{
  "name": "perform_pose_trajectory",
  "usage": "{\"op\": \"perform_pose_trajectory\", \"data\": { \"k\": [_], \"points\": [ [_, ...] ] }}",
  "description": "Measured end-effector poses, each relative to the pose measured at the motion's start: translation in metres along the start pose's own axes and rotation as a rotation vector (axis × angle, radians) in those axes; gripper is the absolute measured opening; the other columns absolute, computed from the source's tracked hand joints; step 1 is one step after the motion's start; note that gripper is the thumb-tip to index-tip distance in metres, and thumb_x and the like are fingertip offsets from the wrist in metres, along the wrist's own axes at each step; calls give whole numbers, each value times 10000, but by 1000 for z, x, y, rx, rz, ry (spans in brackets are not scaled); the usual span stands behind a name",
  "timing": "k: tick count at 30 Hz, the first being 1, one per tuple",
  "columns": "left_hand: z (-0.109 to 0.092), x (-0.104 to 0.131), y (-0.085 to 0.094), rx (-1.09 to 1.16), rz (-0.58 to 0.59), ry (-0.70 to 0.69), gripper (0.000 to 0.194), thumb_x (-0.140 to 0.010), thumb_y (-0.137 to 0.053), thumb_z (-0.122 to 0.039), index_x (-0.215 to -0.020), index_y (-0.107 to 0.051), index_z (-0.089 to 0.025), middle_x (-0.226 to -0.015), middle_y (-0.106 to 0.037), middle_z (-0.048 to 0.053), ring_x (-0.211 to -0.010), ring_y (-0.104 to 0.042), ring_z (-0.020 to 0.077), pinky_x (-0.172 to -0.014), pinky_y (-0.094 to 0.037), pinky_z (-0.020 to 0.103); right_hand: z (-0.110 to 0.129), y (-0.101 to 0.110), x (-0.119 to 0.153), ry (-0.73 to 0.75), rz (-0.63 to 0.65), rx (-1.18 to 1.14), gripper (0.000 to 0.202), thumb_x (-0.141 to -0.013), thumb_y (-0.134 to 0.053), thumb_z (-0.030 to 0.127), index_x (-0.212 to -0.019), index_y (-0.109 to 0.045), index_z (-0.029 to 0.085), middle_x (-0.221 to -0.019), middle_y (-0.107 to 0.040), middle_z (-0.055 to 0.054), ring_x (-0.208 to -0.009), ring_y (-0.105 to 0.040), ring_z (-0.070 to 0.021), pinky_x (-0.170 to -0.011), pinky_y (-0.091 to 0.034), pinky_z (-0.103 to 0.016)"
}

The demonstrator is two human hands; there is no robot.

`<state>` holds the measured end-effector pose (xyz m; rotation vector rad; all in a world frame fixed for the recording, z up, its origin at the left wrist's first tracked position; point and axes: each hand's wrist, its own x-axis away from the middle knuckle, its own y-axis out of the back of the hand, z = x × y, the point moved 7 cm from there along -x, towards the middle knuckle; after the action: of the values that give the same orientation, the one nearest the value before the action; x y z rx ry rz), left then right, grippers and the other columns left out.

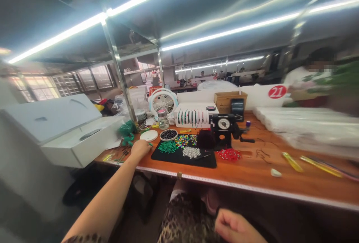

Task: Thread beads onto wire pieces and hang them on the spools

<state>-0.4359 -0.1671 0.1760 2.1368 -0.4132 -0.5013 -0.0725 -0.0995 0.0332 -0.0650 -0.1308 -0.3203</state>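
Hand (L) (141,149) outstretched, nr blk mat (171,158)

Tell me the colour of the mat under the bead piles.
Black. The mat shows best in the head view.

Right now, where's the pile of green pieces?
Head view, left of centre: the green pieces lie on the left part of the black mat, between the left hand and the multicoloured beads.
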Motion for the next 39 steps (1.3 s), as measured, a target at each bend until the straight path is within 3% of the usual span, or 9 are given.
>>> {"op": "perform_pose_trajectory", "data": {
  "k": [6,10,12,15,19,22,26,30,39],
  "points": [
    [-15,24,-2,328,-90,-33,82,-732,-613,-167,-686,-547,-147,-858,-627,116,-1007,-540,272,-904,-378,403,-4,5,3,16,-22,-93,479,-674,-611,616,-653,-406,183,-585,-372,66,-495,-372,-58,-496,-346,-177],
    [-45,79,-15,687,-33,-61,120,-822,-513,-277,-852,-540,-164,-854,-625,73,-894,-597,209,-829,-460,335,3,11,10,-68,-40,-67,374,-731,-572,523,-682,-406,192,-496,-445,74,-415,-460,-69,-412,-316,-159],
    [-64,119,-34,859,112,-60,121,-817,-529,-264,-855,-557,-152,-801,-620,54,-791,-617,168,-784,-492,302,13,13,13,-96,-40,12,288,-781,-526,450,-712,-422,191,-483,-513,58,-369,-455,-65,-373,-287,-149],
    [-89,184,-82,1395,584,196,156,-700,-707,-189,-783,-590,-128,-732,-605,33,-690,-604,132,-744,-497,273,34,19,11,-37,-60,97,278,-833,-466,455,-757,-424,191,-533,-586,33,-328,-437,-57,-338,-268,-148],
    [-105,232,-116,1473,825,268,162,-681,-745,-185,-724,-602,-121,-674,-610,32,-619,-580,123,-608,-471,234,58,38,9,158,-344,71,360,-857,-445,518,-779,-479,167,-547,-562,27,-371,-441,-59,-370,-298,-162],
    [-107,243,-134,1466,897,273,179,-699,-733,-212,-661,-587,-114,-624,-601,35,-548,-527,96,-553,-411,207,61,40,10,277,-476,-71,368,-857,-473,514,-869,-536,152,-549,-530,35,-404,-432,-66,-399,-326,-177],
    [-107,250,-141,1515,924,297,226,-690,-734,-223,-597,-553,-125,-601,-581,28,-574,-521,118,-589,-409,236,54,23,7,364,-383,-228,333,-846,-531,470,-815,-570,141,-651,-571,-3,-459,-485,-74,-427,-382,-187],
    [-100,251,-141,1548,872,412,221,-642,-769,-227,-672,-572,-132,-628,-586,8,-554,-515,115,-579,-425,248,43,13,3,305,-302,-194,329,-828,-568,447,-807,-610,121,-710,-624,-42,-490,-539,-87,-485,-446,-213],
    [-99,252,-136,1436,864,328,156,-735,-620,-195,-645,-500,-151,-563,-511,-13,-462,-484,102,-378,-353,188,47,37,5,179,-529,-67,332,-780,-585,445,-646,-561,142,-391,-412,74,-339,-331,-42,-364,-257,-171]
  ]
}}
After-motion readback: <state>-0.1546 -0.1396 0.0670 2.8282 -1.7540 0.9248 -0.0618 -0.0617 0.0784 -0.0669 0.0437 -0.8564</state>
